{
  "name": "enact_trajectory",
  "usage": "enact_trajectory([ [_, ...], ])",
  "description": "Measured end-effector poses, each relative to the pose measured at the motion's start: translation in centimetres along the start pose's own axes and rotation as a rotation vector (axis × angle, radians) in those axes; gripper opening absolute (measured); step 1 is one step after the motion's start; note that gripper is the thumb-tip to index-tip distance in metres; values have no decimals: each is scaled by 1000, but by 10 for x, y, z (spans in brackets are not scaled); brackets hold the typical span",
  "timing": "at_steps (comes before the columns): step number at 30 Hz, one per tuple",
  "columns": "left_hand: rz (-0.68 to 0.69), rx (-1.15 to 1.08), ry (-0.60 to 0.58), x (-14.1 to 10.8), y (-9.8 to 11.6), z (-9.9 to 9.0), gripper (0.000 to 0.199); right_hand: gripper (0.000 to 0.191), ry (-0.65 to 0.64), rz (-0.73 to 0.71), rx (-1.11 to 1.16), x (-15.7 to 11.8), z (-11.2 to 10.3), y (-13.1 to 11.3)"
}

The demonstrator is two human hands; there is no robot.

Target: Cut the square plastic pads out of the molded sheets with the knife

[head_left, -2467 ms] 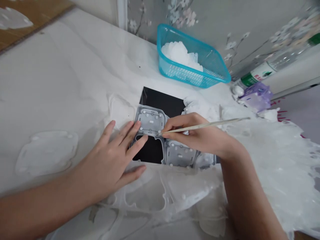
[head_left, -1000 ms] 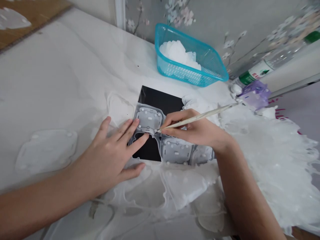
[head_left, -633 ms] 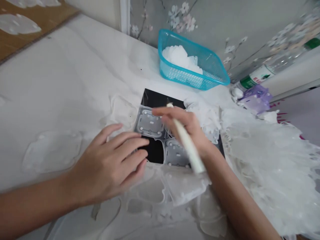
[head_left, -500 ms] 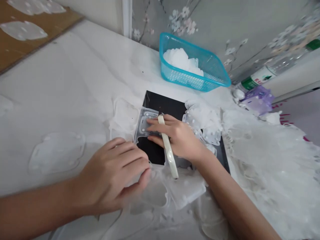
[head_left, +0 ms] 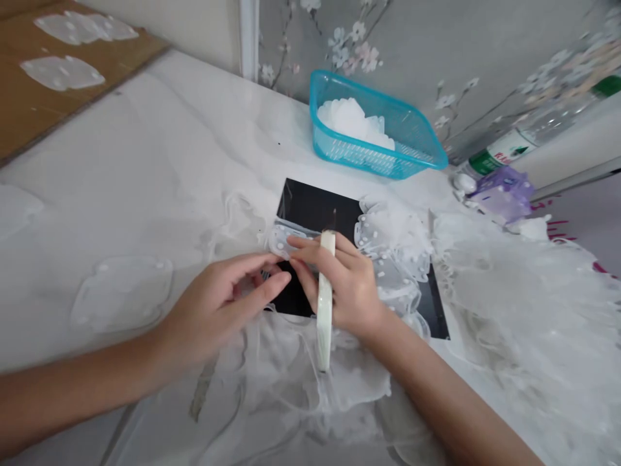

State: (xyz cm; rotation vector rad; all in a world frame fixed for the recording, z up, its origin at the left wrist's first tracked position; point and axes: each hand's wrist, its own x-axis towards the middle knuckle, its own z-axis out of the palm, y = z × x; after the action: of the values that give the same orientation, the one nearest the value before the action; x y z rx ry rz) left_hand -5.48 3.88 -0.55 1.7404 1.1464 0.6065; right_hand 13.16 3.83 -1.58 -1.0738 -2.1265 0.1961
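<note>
Over the black board [head_left: 315, 200], my right hand [head_left: 347, 278] holds a pale-handled knife [head_left: 326, 304], its thin blade pointing away from me. The thumb and fingertips of that hand also meet at the edge of a translucent plastic piece [head_left: 281, 238]. My left hand [head_left: 228, 291] is at the board's left side, thumb and fingers apart, its fingertips beside the same piece; whether they touch it is unclear. Trimmed clear pieces [head_left: 395, 236] are heaped on the board's right part.
Behind the board stands a blue basket [head_left: 378, 152] with white pieces. A large pile of translucent sheets [head_left: 524, 323] lies right. Clear scraps [head_left: 291, 369] spread in front. A bottle [head_left: 509, 145] and purple packet [head_left: 502, 191] are back right; a brown board [head_left: 97, 58] is back left.
My left hand has opened and its fingertips have come to the plastic piece. My right hand has pulled its fingertips in to the piece's edge, and the knife stands more upright in view.
</note>
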Motion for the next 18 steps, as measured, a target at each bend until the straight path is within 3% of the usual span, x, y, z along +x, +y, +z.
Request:
enact_trajectory([
  [6,-140,-263,59,4,-1,-2,26,12,50,-165,-32,-2,5,-3],
  [10,-150,-287,35,5,0,-2,26,15,79,-126,-29,-1,6,-2],
  [18,-114,-289,20,5,-1,-1,20,14,7,-33,70,1,3,0],
])
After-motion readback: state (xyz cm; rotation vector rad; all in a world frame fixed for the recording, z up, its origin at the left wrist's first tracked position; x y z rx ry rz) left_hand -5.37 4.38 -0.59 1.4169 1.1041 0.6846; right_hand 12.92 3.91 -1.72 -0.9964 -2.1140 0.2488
